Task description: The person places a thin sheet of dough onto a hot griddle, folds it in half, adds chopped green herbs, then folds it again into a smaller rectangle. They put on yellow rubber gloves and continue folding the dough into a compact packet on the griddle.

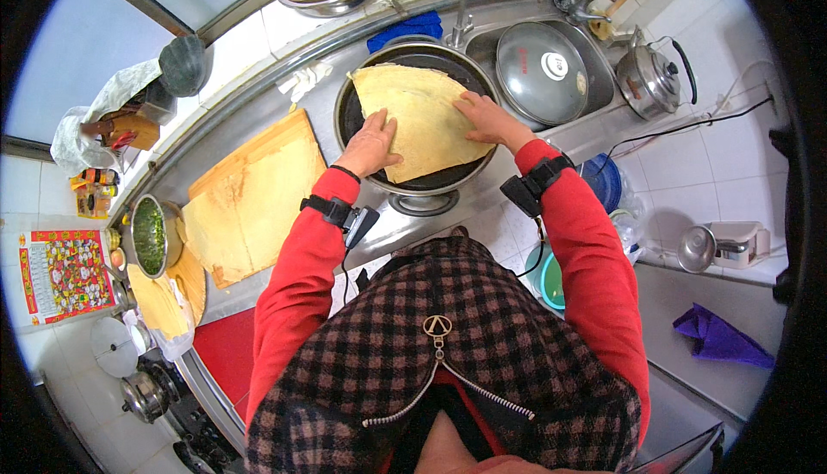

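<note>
A thin yellow flatbread sheet (426, 122), which looks folded, lies in a round dark electric griddle pan (423, 187) before me. One of its corners reaches the pan's right rim. My left hand (369, 146) rests on the sheet's left edge, fingers spread and thumb on top. On the right edge lies my right hand (494, 120), its fingers also apart over the surface. Neither hand visibly pinches the sheet. To the left, a wooden board (249, 151) bears more flat yellow sheets (258, 206). Beside it stands a steel bowl (176, 235) of chopped greens (150, 235).
Right of the pan, a dark lid (526, 80) sits over the sink (604, 96) by a steel kettle (649, 80). A blue cloth (407, 28) lies behind the pan. Crumpled white paper (307, 80) is at its left. A black cord (698, 123) runs along the wall.
</note>
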A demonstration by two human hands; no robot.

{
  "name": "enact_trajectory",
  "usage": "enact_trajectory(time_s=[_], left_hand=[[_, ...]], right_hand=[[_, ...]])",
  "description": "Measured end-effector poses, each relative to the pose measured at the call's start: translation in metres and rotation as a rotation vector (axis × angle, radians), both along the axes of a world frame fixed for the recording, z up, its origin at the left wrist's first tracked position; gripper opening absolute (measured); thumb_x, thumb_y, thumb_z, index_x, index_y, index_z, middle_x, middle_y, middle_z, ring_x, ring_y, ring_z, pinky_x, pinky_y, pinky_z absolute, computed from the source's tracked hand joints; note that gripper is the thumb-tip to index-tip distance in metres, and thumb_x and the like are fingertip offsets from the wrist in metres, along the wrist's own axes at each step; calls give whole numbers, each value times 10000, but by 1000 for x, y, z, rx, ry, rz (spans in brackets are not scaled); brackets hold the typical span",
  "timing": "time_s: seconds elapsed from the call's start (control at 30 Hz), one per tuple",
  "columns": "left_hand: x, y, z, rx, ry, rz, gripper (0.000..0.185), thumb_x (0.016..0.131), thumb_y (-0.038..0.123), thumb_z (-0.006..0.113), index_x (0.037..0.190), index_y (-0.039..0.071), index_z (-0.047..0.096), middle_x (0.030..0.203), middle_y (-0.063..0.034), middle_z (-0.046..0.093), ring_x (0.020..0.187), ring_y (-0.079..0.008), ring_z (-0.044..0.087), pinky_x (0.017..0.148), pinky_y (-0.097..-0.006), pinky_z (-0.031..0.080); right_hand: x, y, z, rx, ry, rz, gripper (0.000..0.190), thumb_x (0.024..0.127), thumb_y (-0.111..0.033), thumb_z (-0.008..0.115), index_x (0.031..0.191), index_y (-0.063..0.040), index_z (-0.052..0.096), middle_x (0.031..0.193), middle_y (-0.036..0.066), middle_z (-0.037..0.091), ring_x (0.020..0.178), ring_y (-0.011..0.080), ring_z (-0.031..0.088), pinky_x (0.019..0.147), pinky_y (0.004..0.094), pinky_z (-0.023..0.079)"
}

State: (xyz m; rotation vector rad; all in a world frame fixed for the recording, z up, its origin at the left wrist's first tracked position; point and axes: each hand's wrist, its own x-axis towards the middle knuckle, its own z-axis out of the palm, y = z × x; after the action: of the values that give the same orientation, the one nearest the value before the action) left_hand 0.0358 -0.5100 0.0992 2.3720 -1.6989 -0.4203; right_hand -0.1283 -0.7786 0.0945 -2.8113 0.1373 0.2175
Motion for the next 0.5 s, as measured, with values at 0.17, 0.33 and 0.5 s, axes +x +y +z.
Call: enact_trajectory(time_s=[0.17, 0.33, 0.5], left_hand=[[-2, 0, 6, 4, 2, 5, 866, 771, 344, 823, 1448, -34, 437, 1533, -311, 341, 1433, -431, 341, 1182, -426, 333], [-5, 1, 14, -48, 10, -30, 788, 806, 328, 799, 1429, -25, 470, 1525, -298, 358, 1418, -422, 365, 1177, -424, 339], [-35, -20, 21, -224, 141, -186, 609, 848, 293, 753, 1337, -14, 562, 1450, -277, 463, 1330, -426, 464, 1114, -439, 411]], right_hand=[[-5, -18, 10, 116, -235, -5, 537, 809, -203, 727, 1306, -61, 581, 1321, 187, 565, 1149, 373, 587, 999, 435, 489], [-47, -29, 32, 198, -324, -328, 235, 858, -203, 661, 1027, -41, 682, 912, 152, 687, 896, 347, 654, 784, 452, 521], [-77, -9, 25, 291, -302, -462, 184, 869, -203, 661, 888, -20, 652, 773, 153, 665, 747, 341, 656, 682, 439, 514]])
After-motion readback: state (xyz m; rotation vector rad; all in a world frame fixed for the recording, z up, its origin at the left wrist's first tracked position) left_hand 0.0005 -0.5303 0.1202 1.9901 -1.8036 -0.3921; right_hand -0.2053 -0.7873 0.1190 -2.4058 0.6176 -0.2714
